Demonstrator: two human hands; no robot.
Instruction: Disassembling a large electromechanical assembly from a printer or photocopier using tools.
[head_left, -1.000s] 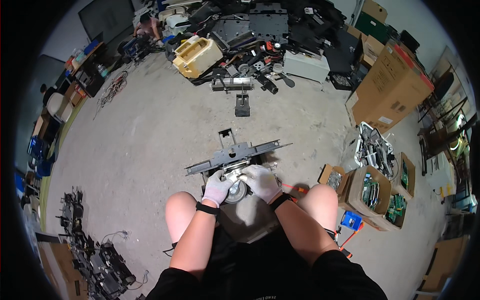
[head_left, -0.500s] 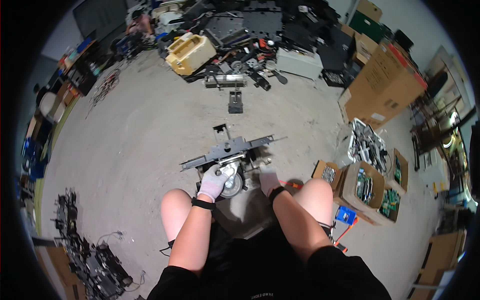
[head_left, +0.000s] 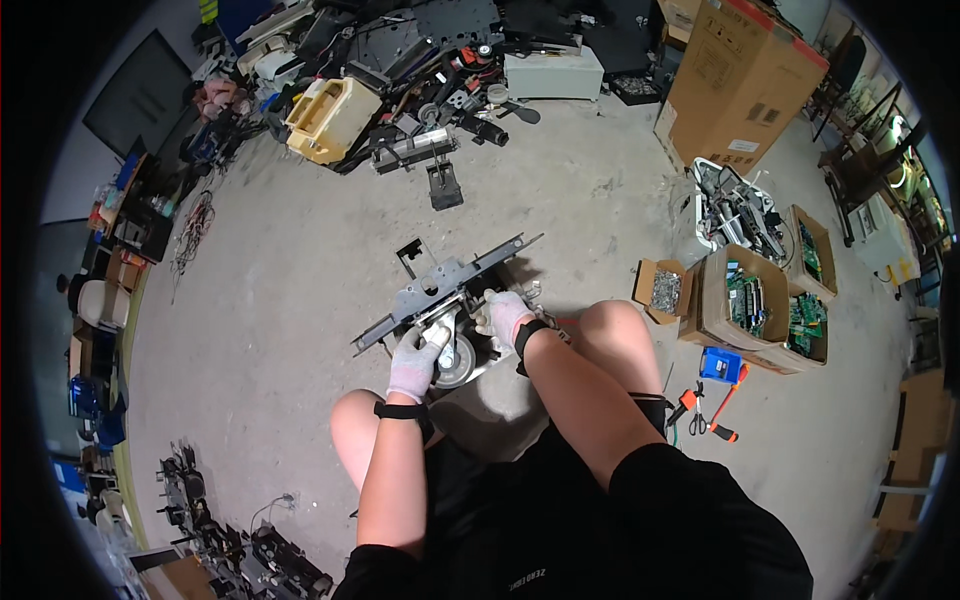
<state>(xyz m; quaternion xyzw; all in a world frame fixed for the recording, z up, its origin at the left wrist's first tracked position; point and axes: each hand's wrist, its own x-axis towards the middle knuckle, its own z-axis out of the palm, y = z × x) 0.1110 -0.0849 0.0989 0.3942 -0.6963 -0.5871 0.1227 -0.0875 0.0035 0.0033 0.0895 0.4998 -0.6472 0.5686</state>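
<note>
A dark grey metal frame [head_left: 462, 273] with a long slotted bar lies at a slant on the floor between my knees. On its near side is a swivel caster [head_left: 456, 364] with a grey wheel and a shiny bracket. My left hand [head_left: 412, 368], in a pale knit glove, is closed on the caster's bracket, left of the wheel. Also gloved, my right hand [head_left: 503, 314] is at the frame's near side, right of the caster. Its fingers are drawn together against the metal, and what they pinch is hidden.
Cardboard boxes with green circuit boards [head_left: 750, 300] and a box of small metal parts [head_left: 665, 290] stand at right. Near them are a blue tray [head_left: 720, 364], scissors [head_left: 697, 421] and an orange-handled screwdriver [head_left: 722, 433]. A scrap heap [head_left: 430, 90] spreads across the back.
My right hand has come in from beside the frame to touch it near the caster. The frame appears more slanted as the whole view has turned. My left hand stays at the caster.
</note>
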